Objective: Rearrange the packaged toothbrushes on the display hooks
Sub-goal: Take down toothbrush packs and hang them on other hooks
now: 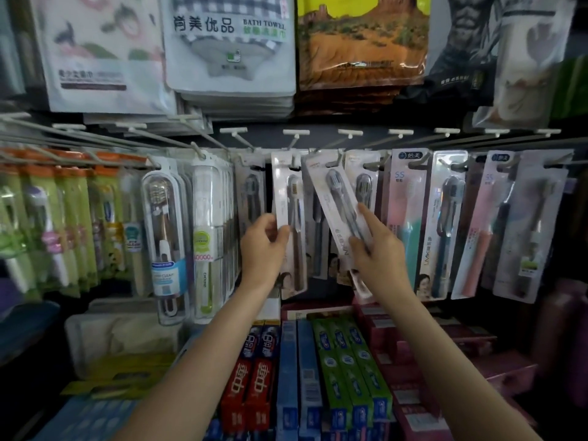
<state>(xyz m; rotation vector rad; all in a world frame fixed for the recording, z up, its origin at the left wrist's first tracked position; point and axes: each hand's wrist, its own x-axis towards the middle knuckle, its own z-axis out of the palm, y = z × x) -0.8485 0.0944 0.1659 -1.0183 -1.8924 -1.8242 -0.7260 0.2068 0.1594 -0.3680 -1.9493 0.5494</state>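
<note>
On the big rack of hooks (296,132), my left hand (264,240) pinches one hanging toothbrush pack (288,198) and my right hand (375,249) grips a tilted pack (337,202), so I should straighten it gently onto its hook.

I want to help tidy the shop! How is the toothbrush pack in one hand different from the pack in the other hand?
The pack in the left hand hangs straight; the pack in the right hand is tilted, top leaning left. The straight pack holds a brush with a pale head; the tilted pack's brush has a darker, grey head and handle. Both are long white cards with clear bubbles, each held near the lower part.
</note>
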